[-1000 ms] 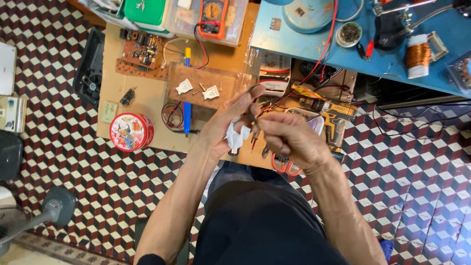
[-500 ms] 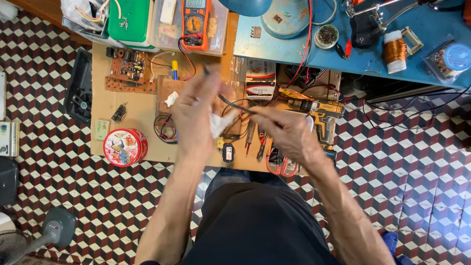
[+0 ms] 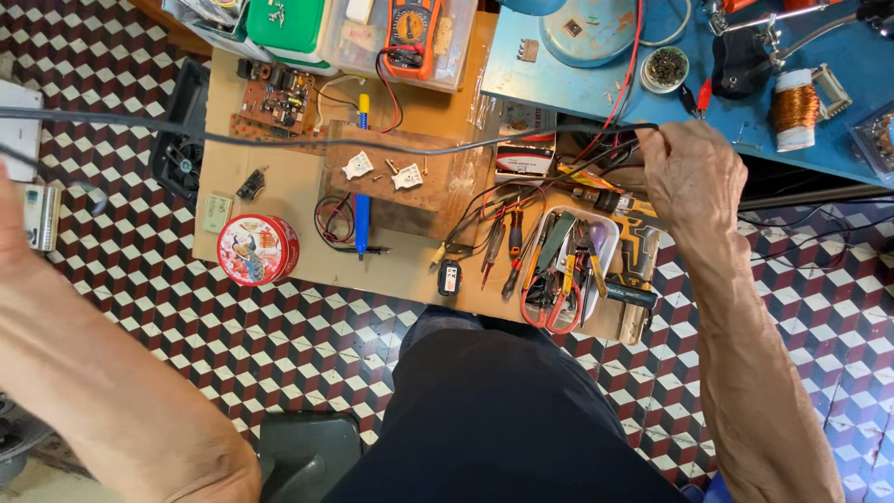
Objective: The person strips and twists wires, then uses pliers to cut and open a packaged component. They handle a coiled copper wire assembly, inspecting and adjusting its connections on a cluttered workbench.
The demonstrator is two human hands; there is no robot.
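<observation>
Pinched, at the fingertips of the right hand (image 3: 694, 177), 1 end of a thin dark cable (image 3: 391, 147), fingers closed tight on it just above the cluttered wooden bench (image 3: 289, 200). Stretched taut from there, leftward across the whole bench, over the brown wooden board (image 3: 400, 182) and the black fan (image 3: 177, 140), out to the frame's left edge. Raised at that far left, the left hand (image 3: 11, 219), mostly cut off by the edge; could not tell how its fingers stood or whether the cable reached them. Lay beneath the line: 2 small white parts on the board, a blue pen (image 3: 362, 200) beside a coil of red wire, a round red tin (image 3: 257, 249) nearer the bench's front edge. Sat just below the right wrist, a white tray (image 3: 596, 233) of pliers and screwdrivers, next to a yellow and black drill (image 3: 638, 247). Stood further back, an orange multimeter (image 3: 414, 33) in a clear box and a copper wire spool (image 3: 794, 107) on the blue table (image 3: 559, 84).
</observation>
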